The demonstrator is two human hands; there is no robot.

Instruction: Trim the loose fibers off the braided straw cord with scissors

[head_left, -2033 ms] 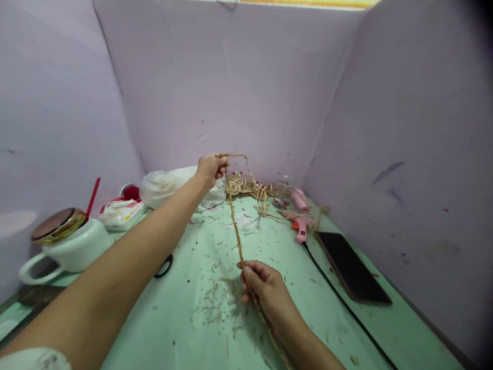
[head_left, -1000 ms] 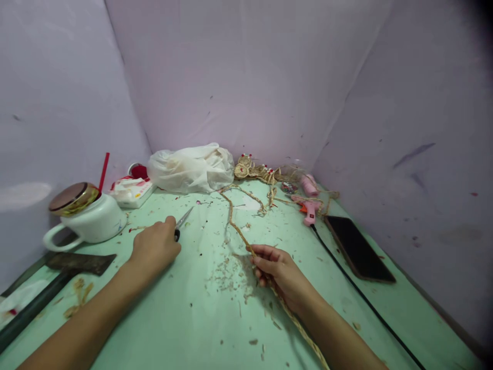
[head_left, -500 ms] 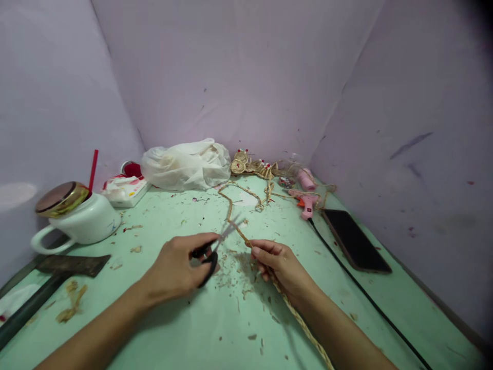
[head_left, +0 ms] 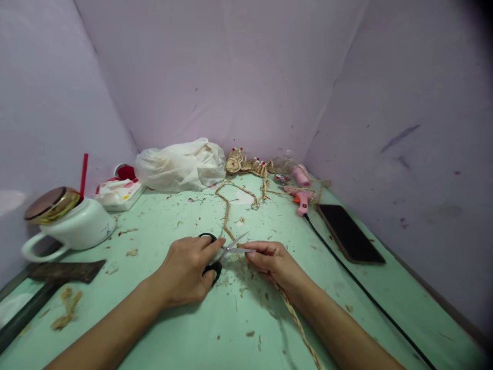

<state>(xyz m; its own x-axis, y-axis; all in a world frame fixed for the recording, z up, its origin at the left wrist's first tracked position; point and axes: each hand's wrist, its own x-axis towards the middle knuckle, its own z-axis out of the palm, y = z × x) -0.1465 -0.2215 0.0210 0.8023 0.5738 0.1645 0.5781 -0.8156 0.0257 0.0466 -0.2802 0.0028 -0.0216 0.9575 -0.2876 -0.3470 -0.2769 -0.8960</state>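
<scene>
My left hand [head_left: 190,270] grips a pair of scissors [head_left: 230,248] by its black handles, with the blades spread apart. The blades reach to the fingertips of my right hand [head_left: 275,263], right beside the braided straw cord [head_left: 296,316]. Thumb and fingers of my right hand pinch that cord. One length of it hangs down past my right wrist toward the bottom edge, and another runs from the blades across the table to the back. Exactly where the blades meet the cord is hard to make out.
On the green table [head_left: 185,334], a white mug [head_left: 82,228] and a hammer-like tool [head_left: 65,272] lie left. A white plastic bag [head_left: 181,167] and pinned straw pieces [head_left: 234,163] sit at the back. At right are a pink glue gun [head_left: 302,200], its black cable, and a phone [head_left: 350,234].
The scissors have swung round, with blades now wider apart and brought to the cord at my right fingertips. My right hand still pinches the cord. The whole view has shifted slightly.
</scene>
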